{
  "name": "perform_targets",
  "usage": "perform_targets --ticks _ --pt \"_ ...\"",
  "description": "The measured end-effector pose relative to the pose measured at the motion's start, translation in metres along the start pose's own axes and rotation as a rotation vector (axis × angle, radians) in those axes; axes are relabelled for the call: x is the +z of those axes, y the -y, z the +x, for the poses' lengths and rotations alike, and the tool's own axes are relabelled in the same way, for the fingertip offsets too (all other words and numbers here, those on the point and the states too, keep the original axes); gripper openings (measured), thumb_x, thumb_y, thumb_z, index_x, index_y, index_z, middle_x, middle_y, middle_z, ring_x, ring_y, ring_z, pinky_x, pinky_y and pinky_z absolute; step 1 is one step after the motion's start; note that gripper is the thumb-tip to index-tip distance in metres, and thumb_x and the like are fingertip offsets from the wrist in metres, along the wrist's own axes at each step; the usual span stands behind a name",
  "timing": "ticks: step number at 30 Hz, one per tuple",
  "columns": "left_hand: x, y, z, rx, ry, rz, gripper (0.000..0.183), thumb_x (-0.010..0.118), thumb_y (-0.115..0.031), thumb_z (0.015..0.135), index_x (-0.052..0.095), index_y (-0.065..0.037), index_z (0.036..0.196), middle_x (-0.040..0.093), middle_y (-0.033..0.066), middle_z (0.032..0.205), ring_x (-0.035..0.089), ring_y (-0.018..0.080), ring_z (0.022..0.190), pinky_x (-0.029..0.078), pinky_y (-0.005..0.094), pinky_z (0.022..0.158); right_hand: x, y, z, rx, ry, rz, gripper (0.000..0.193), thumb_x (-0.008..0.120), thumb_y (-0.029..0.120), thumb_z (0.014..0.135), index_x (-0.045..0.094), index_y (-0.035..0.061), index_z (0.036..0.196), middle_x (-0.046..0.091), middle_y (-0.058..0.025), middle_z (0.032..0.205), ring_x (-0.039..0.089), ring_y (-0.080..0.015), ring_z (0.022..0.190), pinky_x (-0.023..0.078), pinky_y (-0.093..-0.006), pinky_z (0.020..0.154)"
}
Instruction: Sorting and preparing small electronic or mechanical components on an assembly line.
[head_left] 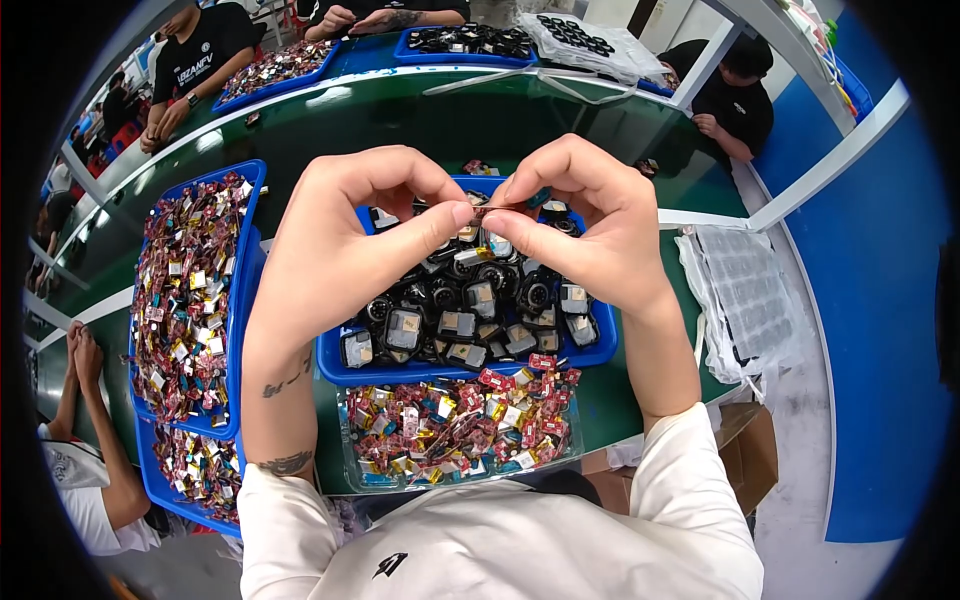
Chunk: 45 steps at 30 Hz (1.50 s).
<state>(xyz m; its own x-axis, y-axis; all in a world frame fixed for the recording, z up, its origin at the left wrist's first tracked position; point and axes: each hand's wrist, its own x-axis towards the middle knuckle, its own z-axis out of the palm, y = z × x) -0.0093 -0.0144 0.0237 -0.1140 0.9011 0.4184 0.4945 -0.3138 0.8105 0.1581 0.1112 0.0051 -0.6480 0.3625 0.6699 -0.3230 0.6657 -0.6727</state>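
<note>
Here, at frame centre, left hand [375,225] and right hand [590,220] pinch a mostly hidden small part [480,212] above the blue tray [400,376], probably to steady it.

Small part [480,213] between both hands [350,235] [605,228]

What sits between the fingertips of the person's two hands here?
In the head view, a small reddish piece, mostly hidden, is pinched between the left hand and the right hand, above a blue tray.
</note>
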Motion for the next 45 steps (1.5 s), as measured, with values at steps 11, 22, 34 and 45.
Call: perform_targets --ticks 11,22,34,45 --pt "-0.004 0.007 0.000 -0.094 0.009 -0.254 0.017 0.069 -0.004 0.081 0.059 0.002 0.093 0.064 0.0039 0.085 0.058 0.0067 0.080 0.046 0.0205 0.073 -0.008 0.004 -0.001 0.182 0.008 0.131 0.015 0.067 0.002 0.082 0.067 -0.0042 0.097 0.068 -0.0075 0.083 0.064 -0.0102 0.073 0.052 -0.0214 0.066" --pt "0.010 0.010 0.003 0.030 -0.057 -0.102 0.012 0.070 -0.010 0.081 0.068 0.002 0.082 0.061 -0.0017 0.069 0.048 0.0028 0.064 0.039 0.0193 0.058 -0.009 0.003 0.000 0.253 0.047 0.291 0.011 0.072 0.007 0.081 0.068 -0.0030 0.083 0.069 -0.0093 0.076 0.064 -0.0089 0.066 0.051 -0.0202 0.060" --pt "0.011 0.012 0.003 -0.007 0.043 -0.221 0.011 0.066 -0.009 0.086 0.065 0.002 0.085 0.062 -0.0009 0.076 0.053 0.0032 0.071 0.044 0.0197 0.065 -0.007 0.000 -0.001 0.341 0.136 0.462 0.019 0.073 0.017 0.083 0.066 0.0004 0.076 0.066 -0.0055 0.070 0.063 -0.0092 0.061 0.052 -0.0206 0.055" --pt "0.000 0.010 -0.001 0.001 0.061 -0.305 0.014 0.063 -0.013 0.089 0.059 0.001 0.087 0.058 0.0005 0.078 0.054 0.0062 0.072 0.045 0.0206 0.067 -0.017 -0.012 0.002 0.286 0.174 0.298 0.012 0.068 0.012 0.085 0.062 0.0010 0.085 0.063 -0.0033 0.074 0.059 -0.0081 0.068 0.048 -0.0222 0.063"
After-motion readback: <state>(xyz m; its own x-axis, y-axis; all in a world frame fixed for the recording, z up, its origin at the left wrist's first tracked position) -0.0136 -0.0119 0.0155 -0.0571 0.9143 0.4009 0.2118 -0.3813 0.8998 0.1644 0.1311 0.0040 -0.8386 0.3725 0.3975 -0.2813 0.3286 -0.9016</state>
